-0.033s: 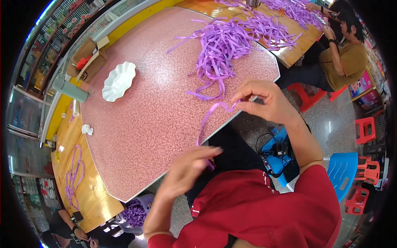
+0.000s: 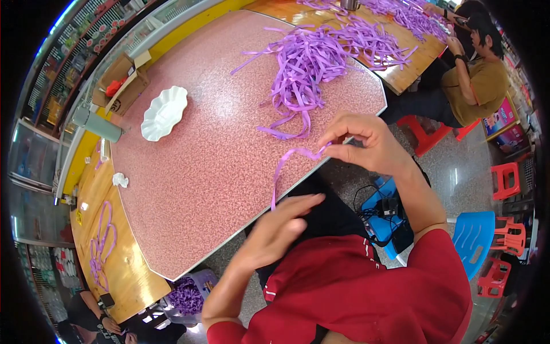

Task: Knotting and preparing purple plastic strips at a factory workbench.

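A purple ribbon strip (image 2: 290, 153) is pinched at one end between the thumb and forefinger of my right hand (image 2: 362, 142), just over the table's near edge. From there it arches left and drops behind my left hand (image 2: 282, 227), where its lower end is hidden. My left hand is held in front of my lap with its fingers stretched out, and I see nothing gripped in it. Beyond my right hand, a loose heap of purple ribbons (image 2: 303, 69) lies across the far side of the pink speckled table (image 2: 200, 195).
On the table's left are a white scalloped dish (image 2: 165, 113), a green bottle (image 2: 97, 124), a cardboard box (image 2: 123, 86) and crumpled tissue (image 2: 120, 180). A tub of purple pieces (image 2: 189, 295) stands below. A blue chair (image 2: 474, 241) is at right. Other people sit at far right and lower left.
My left hand has shifted up and to the right, its fingers straighter. The hanging ribbon has swung slightly left. My right hand keeps its pinch and has barely moved.
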Available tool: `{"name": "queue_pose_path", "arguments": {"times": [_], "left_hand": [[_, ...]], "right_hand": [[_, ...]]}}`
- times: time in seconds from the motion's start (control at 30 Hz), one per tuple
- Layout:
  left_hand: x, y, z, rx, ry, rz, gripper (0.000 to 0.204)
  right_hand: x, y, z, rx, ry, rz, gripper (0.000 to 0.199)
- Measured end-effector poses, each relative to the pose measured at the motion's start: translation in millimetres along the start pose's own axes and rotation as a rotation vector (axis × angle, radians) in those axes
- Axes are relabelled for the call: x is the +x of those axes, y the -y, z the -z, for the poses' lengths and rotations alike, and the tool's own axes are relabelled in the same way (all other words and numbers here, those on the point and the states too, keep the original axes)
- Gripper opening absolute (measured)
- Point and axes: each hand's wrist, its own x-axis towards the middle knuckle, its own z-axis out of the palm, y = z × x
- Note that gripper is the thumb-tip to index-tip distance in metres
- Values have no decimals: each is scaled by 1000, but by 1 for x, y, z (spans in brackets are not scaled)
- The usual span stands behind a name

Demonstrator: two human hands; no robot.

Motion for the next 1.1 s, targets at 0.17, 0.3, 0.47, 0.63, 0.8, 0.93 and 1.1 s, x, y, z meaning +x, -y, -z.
{"name": "queue_pose_path", "arguments": {"times": [0.17,0.3,0.47,0.63,0.8,0.93,1.1], "left_hand": [[51,54,-69,-407,-56,-189,87],[73,54,-78,-651,-275,-404,84],[76,33,-74,-649,-404,-352,74],[78,21,-76,-576,-448,-244,79],[75,26,-66,-725,-394,-310,68],[74,22,-64,-774,-367,-329,63],[75,19,-70,-760,-432,-277,60]], "right_hand": [[-8,17,-15,167,8,-84,14],[-22,13,-24,239,-64,-156,14],[-26,7,-36,627,-141,-309,17],[-27,3,-43,766,-105,-289,17],[-31,-2,-44,865,-67,-267,19],[-32,0,-51,819,-109,-195,21],[-36,-5,-61,826,-166,-180,22]]}}
